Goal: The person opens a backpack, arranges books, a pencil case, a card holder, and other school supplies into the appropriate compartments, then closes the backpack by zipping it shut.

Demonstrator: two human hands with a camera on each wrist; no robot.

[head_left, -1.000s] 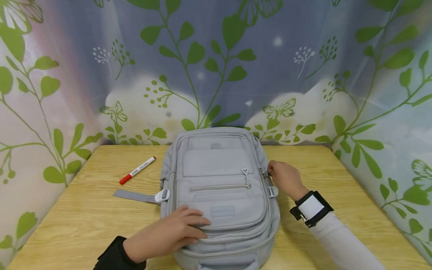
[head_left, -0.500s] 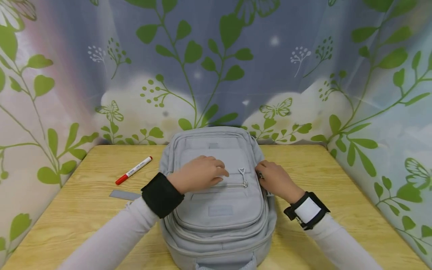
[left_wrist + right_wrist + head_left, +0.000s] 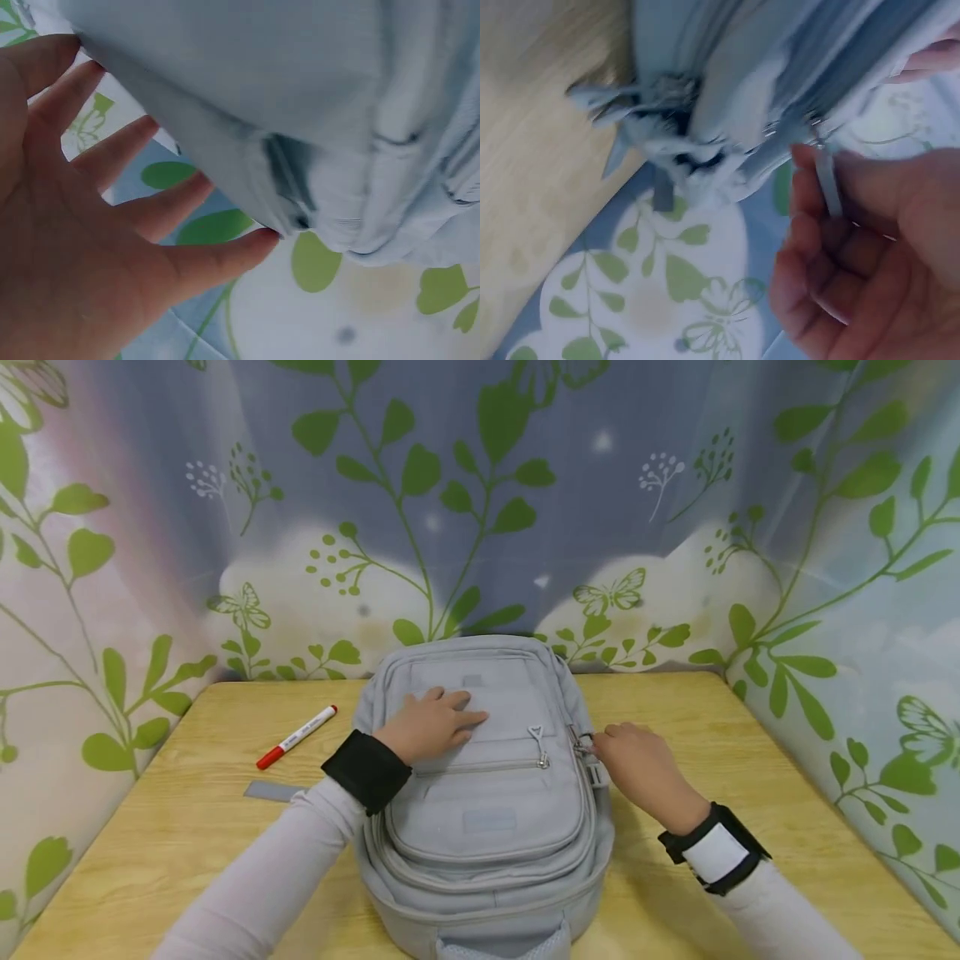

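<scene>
A light grey backpack (image 3: 487, 839) lies on the table, front panel up. My left hand (image 3: 427, 725) rests on the upper front panel with its fingers spread; in the left wrist view the fingertips (image 3: 259, 244) touch the grey cloth. At the bag's right side, my right hand (image 3: 641, 772) pinches a zipper pull. Close up in the right wrist view, this zipper pull (image 3: 828, 184) is a flat, pale tab between thumb and fingers, joined to a slider at the bag's seam. A second, triangular pull (image 3: 536, 737) hangs on the front pocket zip, with no hand on it.
Left of the bag, a red and white marker (image 3: 297, 737) lies on the wooden table (image 3: 187, 827). A grey strap end (image 3: 272, 791) sticks out beside it. Patterned curtains (image 3: 480, 527) stand behind the table and at both sides.
My left hand has gone from the bag's lower left up onto the upper front panel. My right hand moved in against the bag's side, then drew slightly outward to the right.
</scene>
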